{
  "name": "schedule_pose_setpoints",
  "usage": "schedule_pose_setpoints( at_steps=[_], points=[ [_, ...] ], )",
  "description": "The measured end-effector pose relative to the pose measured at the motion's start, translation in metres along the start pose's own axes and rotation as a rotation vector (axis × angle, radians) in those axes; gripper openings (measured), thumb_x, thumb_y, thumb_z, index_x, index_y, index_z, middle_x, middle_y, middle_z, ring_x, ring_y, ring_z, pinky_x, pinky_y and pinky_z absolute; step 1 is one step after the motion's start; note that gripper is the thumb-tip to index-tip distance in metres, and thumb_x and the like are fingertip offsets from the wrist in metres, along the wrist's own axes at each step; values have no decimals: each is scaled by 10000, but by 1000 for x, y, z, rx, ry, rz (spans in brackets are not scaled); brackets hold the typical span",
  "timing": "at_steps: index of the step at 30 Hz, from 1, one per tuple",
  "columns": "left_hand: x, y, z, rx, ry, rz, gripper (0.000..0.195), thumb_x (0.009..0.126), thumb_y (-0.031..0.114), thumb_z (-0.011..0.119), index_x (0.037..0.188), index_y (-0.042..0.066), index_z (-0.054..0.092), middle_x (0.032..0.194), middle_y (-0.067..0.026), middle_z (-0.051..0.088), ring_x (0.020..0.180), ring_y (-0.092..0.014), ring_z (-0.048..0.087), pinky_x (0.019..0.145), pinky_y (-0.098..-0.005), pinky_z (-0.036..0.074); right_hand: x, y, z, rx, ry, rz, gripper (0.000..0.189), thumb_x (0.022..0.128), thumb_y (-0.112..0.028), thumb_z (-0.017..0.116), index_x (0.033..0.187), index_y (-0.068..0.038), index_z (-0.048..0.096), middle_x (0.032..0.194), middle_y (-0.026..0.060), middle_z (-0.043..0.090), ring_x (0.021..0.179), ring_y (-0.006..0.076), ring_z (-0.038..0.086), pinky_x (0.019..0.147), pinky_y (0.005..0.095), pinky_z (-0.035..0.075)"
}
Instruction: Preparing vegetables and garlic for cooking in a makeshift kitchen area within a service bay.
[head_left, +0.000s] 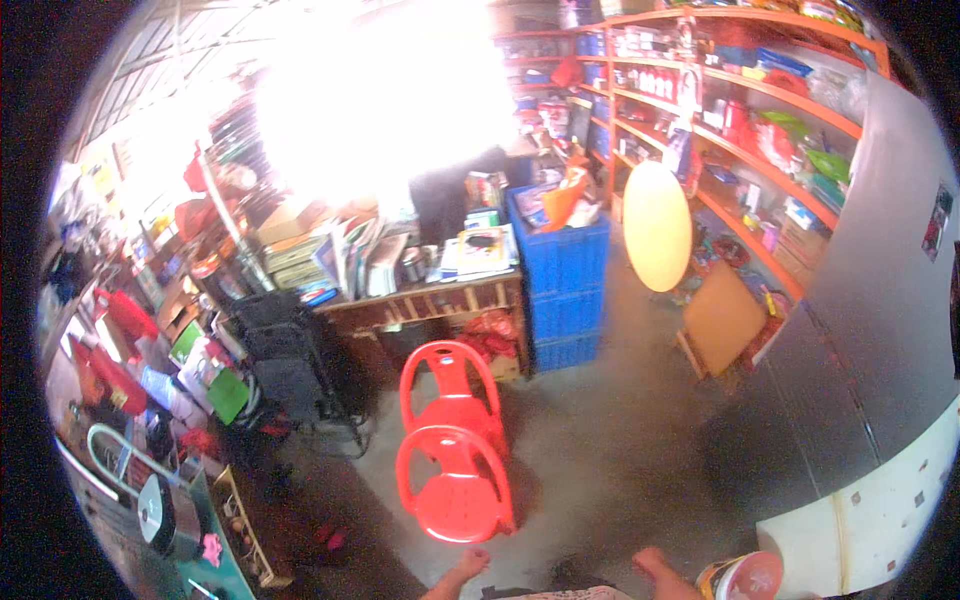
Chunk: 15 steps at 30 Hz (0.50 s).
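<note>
At the bottom of the head view my left hand (472, 562) is just below the front edge of the nearer red plastic chair (459, 510); I cannot tell whether it touches it. A second red plastic chair (448, 379) stands right behind the first. My right hand (649, 559) hangs over the floor, nearest to a round bucket (756, 576) with a reddish top. Nothing shows in either hand. Both are small and blurred, so how far their fingers are closed is unclear.
A cluttered desk (431, 289) holds books, beside stacked blue plastic crates (568, 300). Orange shelves (776, 180) line the right, with a yellow oval board (657, 226) before them. A large grey panel (847, 337) stands at right. Left, a green tabletop (196, 517) bears a metallic appliance (166, 517).
</note>
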<state>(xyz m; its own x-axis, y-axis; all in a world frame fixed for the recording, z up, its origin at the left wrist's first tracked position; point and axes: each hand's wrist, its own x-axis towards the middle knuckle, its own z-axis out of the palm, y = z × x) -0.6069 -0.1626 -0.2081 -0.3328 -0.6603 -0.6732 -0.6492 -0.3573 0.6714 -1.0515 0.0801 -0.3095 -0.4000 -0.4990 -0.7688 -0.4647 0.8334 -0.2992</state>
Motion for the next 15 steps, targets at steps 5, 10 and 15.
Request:
schedule_pose_setpoints(
  at_steps=[5,10,15],
  points=[
    [73,22,-24,321,-23,-53,281,825,287,556,750,56,697,694,-116,663,639,-230,644,625,-392,523,33,-23,-80,854,69,147,149,801,-162,605,850,-33,660,734,92,654,632,243,643,532,400,519],
    [170,91,-23,1178,-388,193,242,821,276,563,787,82,704,710,-111,664,658,-262,649,648,-419,525,102,-11,-143,1028,-75,180,151,855,-192,598,893,-53,644,749,79,657,655,249,648,564,419,527],
    [311,206,9,1018,-337,39,240,829,274,555,796,79,691,712,-107,653,658,-267,633,641,-424,518,188,-51,-275,1025,22,251,147,849,-191,586,909,-64,629,753,88,642,655,250,633,571,447,519]
  ],
)
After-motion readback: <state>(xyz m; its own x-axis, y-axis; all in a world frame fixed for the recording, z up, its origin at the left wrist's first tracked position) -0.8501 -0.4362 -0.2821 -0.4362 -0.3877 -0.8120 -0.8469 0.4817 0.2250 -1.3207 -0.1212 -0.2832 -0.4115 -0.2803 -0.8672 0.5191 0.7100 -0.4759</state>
